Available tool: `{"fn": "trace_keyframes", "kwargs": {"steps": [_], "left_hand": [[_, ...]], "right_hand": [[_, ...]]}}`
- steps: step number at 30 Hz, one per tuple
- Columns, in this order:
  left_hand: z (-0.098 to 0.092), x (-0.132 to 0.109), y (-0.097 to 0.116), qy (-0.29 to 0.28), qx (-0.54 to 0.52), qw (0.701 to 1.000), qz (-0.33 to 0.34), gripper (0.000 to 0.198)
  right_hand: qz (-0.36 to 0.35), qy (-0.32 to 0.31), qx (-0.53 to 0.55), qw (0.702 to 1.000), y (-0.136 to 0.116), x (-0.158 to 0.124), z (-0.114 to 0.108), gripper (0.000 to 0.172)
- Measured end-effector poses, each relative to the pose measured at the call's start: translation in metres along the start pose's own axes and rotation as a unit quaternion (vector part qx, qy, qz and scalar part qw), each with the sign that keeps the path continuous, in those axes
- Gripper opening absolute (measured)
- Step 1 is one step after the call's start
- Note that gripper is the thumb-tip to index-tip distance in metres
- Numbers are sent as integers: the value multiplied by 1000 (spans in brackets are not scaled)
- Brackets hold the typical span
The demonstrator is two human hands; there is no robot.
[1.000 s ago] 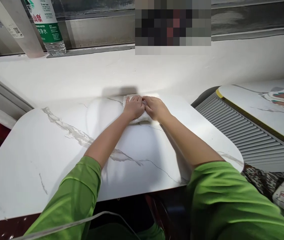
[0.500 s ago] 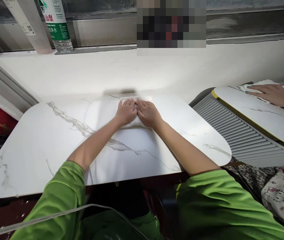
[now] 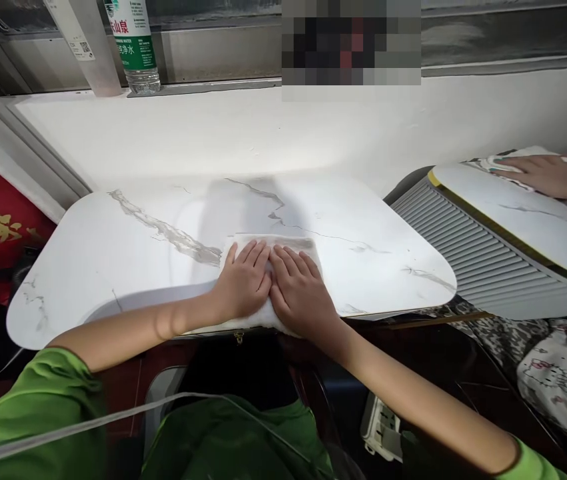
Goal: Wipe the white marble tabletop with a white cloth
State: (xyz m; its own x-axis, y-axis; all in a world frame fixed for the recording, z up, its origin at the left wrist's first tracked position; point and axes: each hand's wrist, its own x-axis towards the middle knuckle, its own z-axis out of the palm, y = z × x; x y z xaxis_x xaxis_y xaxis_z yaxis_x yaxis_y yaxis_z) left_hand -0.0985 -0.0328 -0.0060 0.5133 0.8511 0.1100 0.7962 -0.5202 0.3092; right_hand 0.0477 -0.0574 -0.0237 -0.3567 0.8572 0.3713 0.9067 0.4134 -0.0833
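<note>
A white cloth (image 3: 266, 319) lies on the white table (image 3: 373, 277) with grey marble veins, at its near edge. My left hand (image 3: 244, 280) rests flat on the cloth's left half, fingers stretched out and pointing away from me. Beside it, my right hand (image 3: 300, 290) presses flat on the right half, also with fingers extended. The thumbs meet or nearly meet in the middle. Much of the cloth is hidden under both palms; its far edge shows past the fingertips.
On the window ledge stand a water bottle (image 3: 136, 50) with a green label and a tall translucent container (image 3: 88, 53). At right, another person's hand (image 3: 553, 175) lies on a cloth on a second table (image 3: 528, 220). A red cushion-like item (image 3: 3, 227) is at left.
Both my hands and the cloth have moved toward me, from the table's far side to its near edge. My elbows have spread outward. The other person's hand has stayed about where it was.
</note>
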Motion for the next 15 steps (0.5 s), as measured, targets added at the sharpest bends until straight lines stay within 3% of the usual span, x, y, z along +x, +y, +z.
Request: {"fn": "trace_keyframes", "kwargs": {"steps": [8, 15], "left_hand": [[-7, 24, -18, -14, 5, 999, -36, 52], [-18, 86, -83, 19, 10, 999, -49, 47]], "right_hand": [[-15, -3, 37, 999, 12, 37, 14, 46], [-5, -27, 78, 997, 25, 127, 41, 47]]}}
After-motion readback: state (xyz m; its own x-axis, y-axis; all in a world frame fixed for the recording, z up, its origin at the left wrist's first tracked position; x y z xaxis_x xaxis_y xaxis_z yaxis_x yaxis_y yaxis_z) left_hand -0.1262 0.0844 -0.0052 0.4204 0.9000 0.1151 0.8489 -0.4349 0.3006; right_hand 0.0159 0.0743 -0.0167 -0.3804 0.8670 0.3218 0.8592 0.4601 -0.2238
